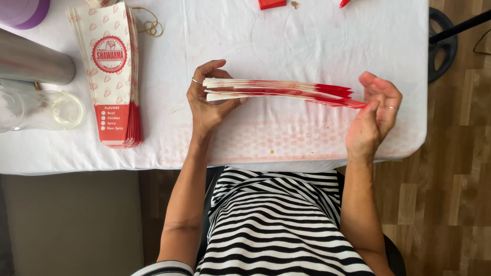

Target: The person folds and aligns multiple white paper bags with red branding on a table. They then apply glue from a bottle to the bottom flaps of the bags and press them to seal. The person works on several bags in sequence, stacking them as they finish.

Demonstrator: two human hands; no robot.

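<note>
A person seated at a white-covered table (307,41) is holding a bundle of red-and-white paper sleeves (279,92) edge-on above the cloth — the left hand (207,99) pinching its white end, the right hand (376,115) pinching the red end with fingertips. A second stack of sleeves (110,76) is lying at left, beside a rubber band (151,25), one clear glass (38,110) and one metal cylinder (33,61) — bare cloth is stretching beyond the bundle.
</note>
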